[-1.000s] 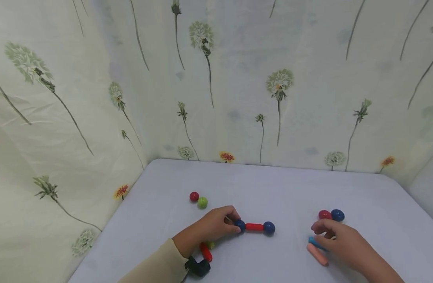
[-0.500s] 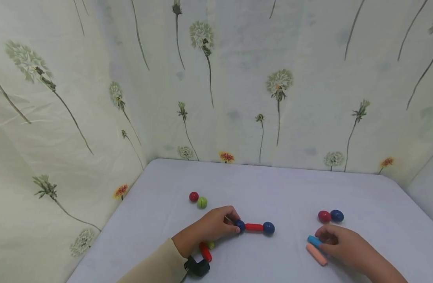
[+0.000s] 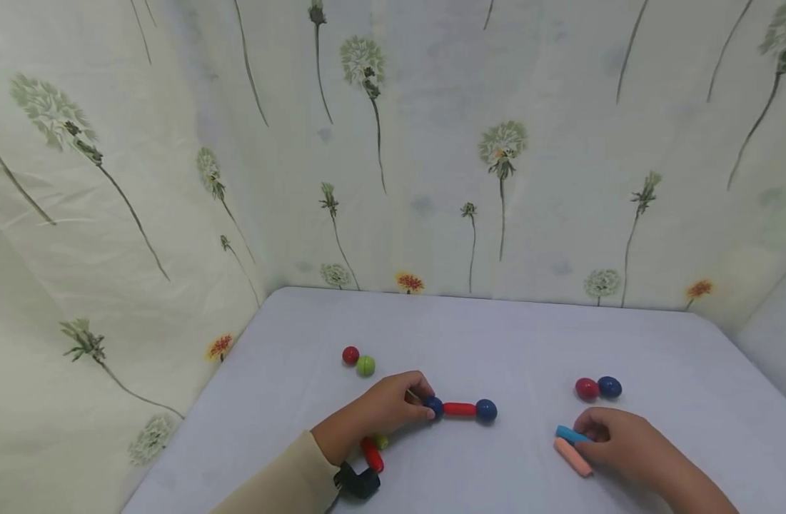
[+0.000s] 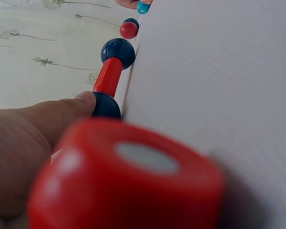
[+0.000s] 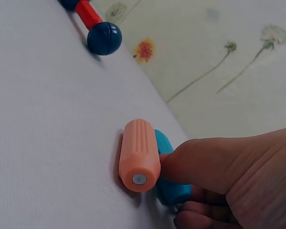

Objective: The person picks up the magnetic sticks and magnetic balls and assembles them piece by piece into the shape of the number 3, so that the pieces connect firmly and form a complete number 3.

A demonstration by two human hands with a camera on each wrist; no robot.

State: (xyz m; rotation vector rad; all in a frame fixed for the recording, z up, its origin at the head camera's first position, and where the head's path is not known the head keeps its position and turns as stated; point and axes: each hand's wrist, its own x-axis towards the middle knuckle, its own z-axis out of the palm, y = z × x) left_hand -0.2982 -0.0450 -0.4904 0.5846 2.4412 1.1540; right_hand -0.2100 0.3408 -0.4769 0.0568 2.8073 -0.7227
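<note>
In the head view my left hand (image 3: 393, 405) pinches the blue ball (image 3: 434, 407) at the near end of a red magnetic rod (image 3: 460, 409). A second blue ball (image 3: 485, 410) is joined to the rod's other end. On the right, my right hand (image 3: 624, 441) pinches a light blue rod (image 5: 174, 191) between thumb and fingers, low over the table. Touching or nearly touching that thumb is an orange rod (image 5: 139, 155) with a metal disc in its end. Part of the light blue rod is hidden by the thumb and the orange rod.
Behind the right hand sit a red ball (image 3: 587, 389) and a dark blue ball (image 3: 610, 387). Farther left are another red ball (image 3: 350, 355) and a green ball (image 3: 365, 366). Another red rod (image 3: 372, 455) and a green piece (image 3: 380, 442) lie by my left wrist.
The right hand has come down from above the light blue rod, and its thumb and fingers have closed on it. My left hand has kept its hold on the blue ball.
</note>
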